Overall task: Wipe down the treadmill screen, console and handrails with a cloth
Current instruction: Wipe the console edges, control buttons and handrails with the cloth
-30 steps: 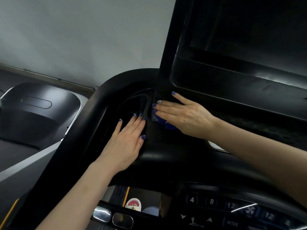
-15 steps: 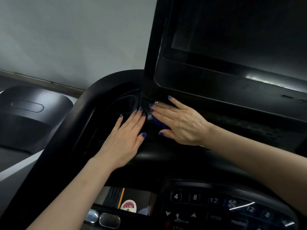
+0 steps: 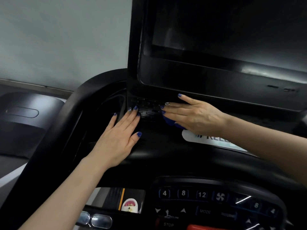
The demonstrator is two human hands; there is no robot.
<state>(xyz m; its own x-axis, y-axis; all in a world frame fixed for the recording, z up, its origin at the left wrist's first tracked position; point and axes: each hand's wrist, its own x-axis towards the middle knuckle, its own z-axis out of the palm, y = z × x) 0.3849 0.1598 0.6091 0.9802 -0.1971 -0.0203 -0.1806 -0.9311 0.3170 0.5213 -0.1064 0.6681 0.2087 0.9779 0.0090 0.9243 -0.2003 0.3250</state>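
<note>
The treadmill's dark screen point(image 3: 232, 30) stands upright at the top right in a black frame. My right hand point(image 3: 194, 115) lies flat with straight fingers, pressing a blue cloth point(image 3: 171, 122) against the vented console panel point(image 3: 146, 107) just under the screen; only the cloth's edge shows below the palm. My left hand point(image 3: 119, 138) rests flat on the black console point(image 3: 157, 146) to the left, fingertips at the panel's left edge. The curved black handrail point(image 3: 54, 130) arcs round on the left.
The button panel point(image 3: 207, 200) with speed keys, a fan key and a red stop area sits at the bottom right. A white label point(image 3: 216, 141) lies under my right wrist. A second treadmill's hood point(image 3: 21, 113) and a grey wall point(image 3: 58, 39) are at the left.
My right hand has slid the cloth rightwards along the panel below the screen, away from my left hand. The left hand has stayed in place. The view has shifted right.
</note>
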